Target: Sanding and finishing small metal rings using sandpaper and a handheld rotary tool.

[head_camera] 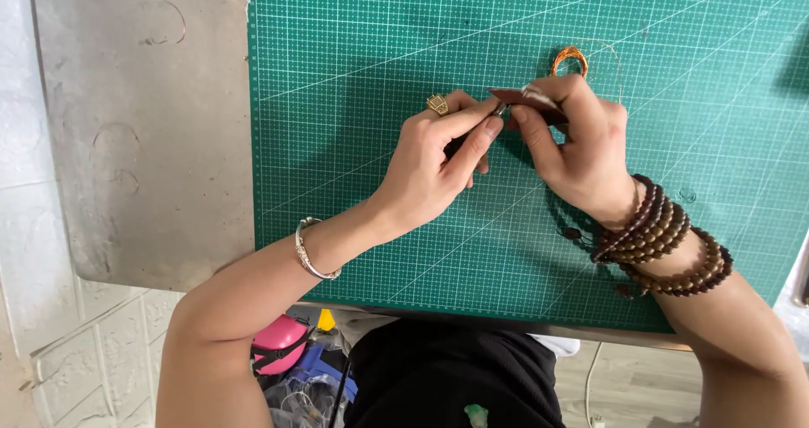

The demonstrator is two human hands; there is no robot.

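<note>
Grey worktop [143,141] carries a green gridded cutting mat [354,24]; pale tiled wall at the left edge. Nearest the camera: dark clothing on the lap, w/ a pink rounded object [278,342] & some blue and yellow bits on the floor beside it, too jumbled to identify. Next up, a silver bangle [310,255] sits on the left wrist and stacked brown bead bracelets [666,243] wrap the right wrist.

Further out, over the mat's middle, both hands meet. Left hand [438,163] is closed in a pinch, thumb & forefinger pressed on a small metal tip; a gold ring [437,104] shows on one finger. Right hand [577,146] is also closed, pinching a thin dark-brown strip [518,98] from the other end. Just beyond the right fingers lies a coil of copper-coloured wire [570,57], a fine strand looping off to the right.

Judgement: steady work here wants wrists kept low near the mat, light pinch pressure, and the joint held where it can be seen.

Hidden: the contact point between tip & strip is covered by fingers; whether the wire runs to the strip can't be told.
</note>
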